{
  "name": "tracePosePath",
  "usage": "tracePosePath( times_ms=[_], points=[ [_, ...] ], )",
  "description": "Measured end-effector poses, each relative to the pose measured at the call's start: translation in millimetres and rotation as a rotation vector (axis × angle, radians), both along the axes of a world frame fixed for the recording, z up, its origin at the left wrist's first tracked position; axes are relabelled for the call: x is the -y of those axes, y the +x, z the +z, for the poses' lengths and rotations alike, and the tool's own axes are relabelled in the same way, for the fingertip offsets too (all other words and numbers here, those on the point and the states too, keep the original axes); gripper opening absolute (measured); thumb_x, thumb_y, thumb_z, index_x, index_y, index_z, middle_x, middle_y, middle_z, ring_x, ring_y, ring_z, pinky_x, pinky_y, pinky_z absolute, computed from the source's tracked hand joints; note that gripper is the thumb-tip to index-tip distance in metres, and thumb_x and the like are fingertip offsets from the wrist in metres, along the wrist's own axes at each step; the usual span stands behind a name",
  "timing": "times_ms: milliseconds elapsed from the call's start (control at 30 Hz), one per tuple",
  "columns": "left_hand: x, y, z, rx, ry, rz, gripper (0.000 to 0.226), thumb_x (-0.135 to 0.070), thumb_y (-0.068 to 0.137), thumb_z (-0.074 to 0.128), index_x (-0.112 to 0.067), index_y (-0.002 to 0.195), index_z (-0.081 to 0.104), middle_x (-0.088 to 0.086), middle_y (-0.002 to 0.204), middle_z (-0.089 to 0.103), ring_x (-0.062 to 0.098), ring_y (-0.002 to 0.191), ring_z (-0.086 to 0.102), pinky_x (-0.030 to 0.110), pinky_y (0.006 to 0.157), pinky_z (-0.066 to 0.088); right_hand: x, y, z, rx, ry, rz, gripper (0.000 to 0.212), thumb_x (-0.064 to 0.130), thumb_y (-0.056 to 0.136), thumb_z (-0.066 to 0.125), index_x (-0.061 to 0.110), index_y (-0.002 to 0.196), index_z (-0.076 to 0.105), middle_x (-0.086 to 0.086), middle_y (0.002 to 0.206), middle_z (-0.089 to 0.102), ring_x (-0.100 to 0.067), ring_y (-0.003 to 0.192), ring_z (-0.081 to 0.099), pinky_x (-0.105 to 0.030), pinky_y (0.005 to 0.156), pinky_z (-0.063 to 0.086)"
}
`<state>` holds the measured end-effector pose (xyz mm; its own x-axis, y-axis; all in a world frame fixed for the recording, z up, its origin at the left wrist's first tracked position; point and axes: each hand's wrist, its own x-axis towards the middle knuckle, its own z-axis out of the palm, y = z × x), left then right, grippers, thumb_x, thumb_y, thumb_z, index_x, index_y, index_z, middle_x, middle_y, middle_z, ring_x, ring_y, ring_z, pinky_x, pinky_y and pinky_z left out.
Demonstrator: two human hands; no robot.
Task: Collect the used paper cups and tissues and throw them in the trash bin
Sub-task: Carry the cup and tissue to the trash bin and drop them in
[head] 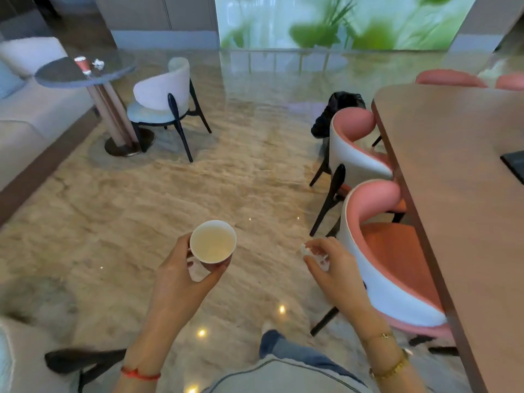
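Holding a white paper cup (213,241) upright in the left hand (181,275), thumb and fingers curled round its lower wall, mouth facing the camera; inside looks pale, contents unclear. Right hand (337,268) pinches a crumpled tissue (313,252) between thumb and fingertips, fingers bent narrow around it. Both hands are out front over the marble floor (170,199), well apart from each other.

Head view, further out: black bin bag (340,109) stands on the floor behind the far pink chair (354,148), near the corner of the long table (459,194). A second pink chair (391,256) sits just beside the right hand. Far left, a round table (65,76) carries a red cup (82,64) and another tissue (98,63) next to it, apart but close. White chair (161,97) stands beside that round table.
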<state>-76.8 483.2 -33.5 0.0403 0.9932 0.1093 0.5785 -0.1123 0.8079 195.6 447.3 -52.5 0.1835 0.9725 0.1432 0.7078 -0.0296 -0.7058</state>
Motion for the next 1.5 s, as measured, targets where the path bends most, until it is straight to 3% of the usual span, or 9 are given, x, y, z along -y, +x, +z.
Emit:
tracePosePath(
  times_ms=[167,333,433,633,800,933,1000,1367,1500],
  points=[
    [-131.5,22.6,9.5,0.028,0.025,0.031,0.057,-0.044,0.068,0.082,-0.039,0.114,0.047,-0.024,0.104,0.059,-0.001,0.095,0.06,0.013,0.072,0.044,-145.8,23.3,12.7,0.019,0.014,0.024,0.016,0.018,0.087,0.066,0.022,0.102,0.064,0.011,0.094,0.059,-0.002,0.087,0.057,-0.016,0.076,0.046],
    [-244.1,31.9,6.3,0.018,0.015,0.074,0.058,-0.055,0.066,0.078,-0.046,0.112,0.044,-0.031,0.1,0.057,-0.013,0.092,0.056,0.005,0.065,0.04,-268.9,36.3,12.1,0.029,-0.003,0.062,0.018,0.02,0.087,0.066,0.027,0.103,0.062,0.015,0.095,0.057,0.003,0.089,0.055,-0.011,0.075,0.043],
    [-320.1,35.4,-2.8,0.041,0.005,0.081,0.059,-0.054,0.065,0.077,-0.043,0.113,0.044,-0.029,0.096,0.057,-0.013,0.092,0.055,0.009,0.069,0.041,-342.8,39.0,3.8,0.049,-0.003,0.068,0.019,0.022,0.087,0.067,0.027,0.104,0.062,0.016,0.096,0.057,0.003,0.09,0.056,-0.013,0.077,0.046],
    [-492.6,38.2,-5.6,0.026,0.043,0.02,0.057,-0.043,0.069,0.08,-0.035,0.114,0.047,-0.021,0.102,0.057,0.001,0.094,0.057,0.011,0.074,0.042,-503.8,37.7,-0.6,0.038,-0.011,0.066,0.021,0.02,0.088,0.066,0.022,0.109,0.063,0.009,0.1,0.06,-0.002,0.091,0.056,-0.02,0.082,0.049],
    [-641.0,47.9,8.9,0.003,0.088,-0.097,0.059,-0.047,0.07,0.079,-0.037,0.118,0.047,-0.028,0.109,0.054,-0.006,0.101,0.055,0.011,0.076,0.043,-631.2,43.7,12.3,0.034,0.012,-0.013,0.02,0.02,0.088,0.066,0.022,0.107,0.063,0.008,0.098,0.06,0.004,0.088,0.053,-0.003,0.077,0.038],
    [-737.6,66.8,17.1,-0.011,0.093,-0.192,0.057,-0.05,0.069,0.076,-0.04,0.117,0.045,-0.031,0.108,0.052,-0.011,0.103,0.052,0.007,0.074,0.042,-705.6,59.4,15.8,0.02,0.012,-0.113,0.02,0.018,0.087,0.067,0.019,0.107,0.064,0.006,0.096,0.06,-0.003,0.088,0.055,-0.009,0.076,0.041],
    [-779.5,78.5,17.0,-0.015,0.074,-0.24,0.057,-0.051,0.069,0.075,-0.039,0.117,0.045,-0.028,0.11,0.054,-0.01,0.104,0.052,0.009,0.075,0.042,-737.8,69.5,13.3,0.022,0.008,-0.152,0.02,0.017,0.086,0.067,0.02,0.105,0.064,0.005,0.095,0.06,-0.006,0.088,0.055,-0.013,0.077,0.042],
    [-1004.8,184.5,-5.0,0.006,0.027,-0.308,0.061,-0.043,0.069,0.08,-0.037,0.119,0.045,-0.022,0.11,0.055,-0.001,0.098,0.055,0.011,0.075,0.042,-936.5,166.1,-14.7,-0.038,-0.01,-0.248,0.017,0.014,0.086,0.067,0.02,0.102,0.064,0.008,0.093,0.059,-0.001,0.088,0.055,-0.002,0.074,0.038],
    [-1100.1,240.2,2.9,0.015,0.049,-0.327,0.061,-0.046,0.069,0.079,-0.041,0.118,0.043,-0.024,0.11,0.054,-0.002,0.097,0.055,0.01,0.072,0.041,-1026.5,218.2,-6.6,-0.042,-0.004,-0.263,0.016,0.016,0.088,0.066,0.019,0.103,0.064,0.008,0.094,0.06,-0.005,0.089,0.056,-0.011,0.076,0.043]
  ],
)
